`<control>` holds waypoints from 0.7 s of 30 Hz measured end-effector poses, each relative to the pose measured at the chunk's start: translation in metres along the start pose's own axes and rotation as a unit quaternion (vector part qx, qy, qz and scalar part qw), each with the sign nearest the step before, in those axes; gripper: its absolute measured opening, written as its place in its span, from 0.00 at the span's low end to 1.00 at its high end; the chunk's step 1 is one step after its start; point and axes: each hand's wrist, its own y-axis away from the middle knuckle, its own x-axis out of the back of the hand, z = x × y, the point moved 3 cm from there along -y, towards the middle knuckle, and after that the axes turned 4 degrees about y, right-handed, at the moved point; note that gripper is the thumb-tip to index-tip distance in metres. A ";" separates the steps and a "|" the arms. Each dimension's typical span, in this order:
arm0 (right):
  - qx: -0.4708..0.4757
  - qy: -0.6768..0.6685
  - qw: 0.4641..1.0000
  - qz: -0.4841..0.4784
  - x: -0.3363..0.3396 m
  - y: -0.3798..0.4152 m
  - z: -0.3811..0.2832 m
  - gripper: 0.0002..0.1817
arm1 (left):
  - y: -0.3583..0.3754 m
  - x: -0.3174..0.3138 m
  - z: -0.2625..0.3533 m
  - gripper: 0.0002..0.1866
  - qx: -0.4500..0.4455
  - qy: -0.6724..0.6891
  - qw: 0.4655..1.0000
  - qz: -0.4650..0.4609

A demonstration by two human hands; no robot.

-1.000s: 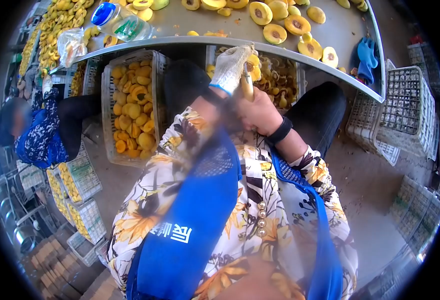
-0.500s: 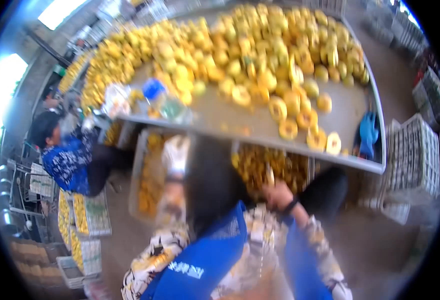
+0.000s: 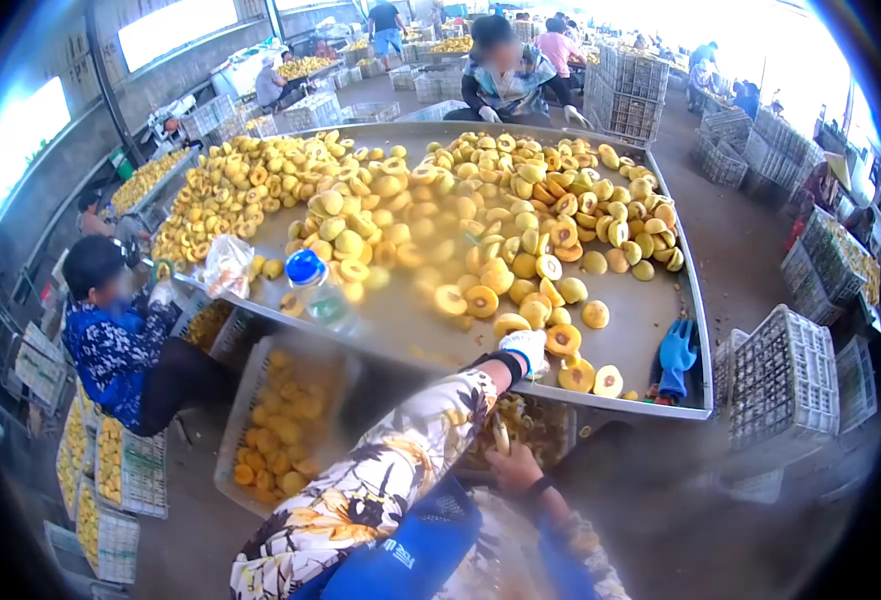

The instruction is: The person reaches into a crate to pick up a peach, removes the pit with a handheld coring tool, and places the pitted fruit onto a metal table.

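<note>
My left hand (image 3: 527, 350), in a white glove with a black band at the wrist, reaches over the near edge of the metal table. It is beside halved yellow peaches (image 3: 563, 340); its fingers are too indistinct to show whether they grip one. Lower down, my bare right hand (image 3: 516, 470) is closed around a small slim tool (image 3: 502, 436) with a pale, narrow end pointing up. Under the table edge, just beyond that hand, a crate (image 3: 569, 428) contains brownish-yellow pieces.
Heaped peaches cover much of the metal table (image 3: 401, 318). A blue-capped bottle (image 3: 321, 290), a plastic bag (image 3: 229, 265) and a blue glove (image 3: 677, 358) lie on it. A crate of peach halves (image 3: 223, 455) stands left of my legs. Co-workers sit left and opposite; stacked crates (image 3: 786, 375) stand right.
My left hand has moved from above the left crate up and right to the peaches at the table edge. My right hand still holds the tool, low. The view has tilted up.
</note>
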 end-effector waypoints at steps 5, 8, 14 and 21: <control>0.176 0.058 0.971 0.153 0.023 -0.020 0.014 0.05 | 0.010 0.010 0.000 0.23 0.076 0.070 0.994 0.024; 0.212 0.047 0.931 0.294 0.034 -0.002 -0.028 0.10 | 0.048 0.035 0.002 0.25 -0.030 0.257 0.955 0.146; 0.396 -0.017 0.864 0.309 0.043 0.001 -0.084 0.11 | 0.138 0.041 0.021 0.16 -0.084 0.475 0.859 0.170; 0.242 0.240 0.887 0.312 0.027 0.000 -0.113 0.15 | 0.138 -0.003 -0.021 0.13 0.072 0.813 0.578 0.022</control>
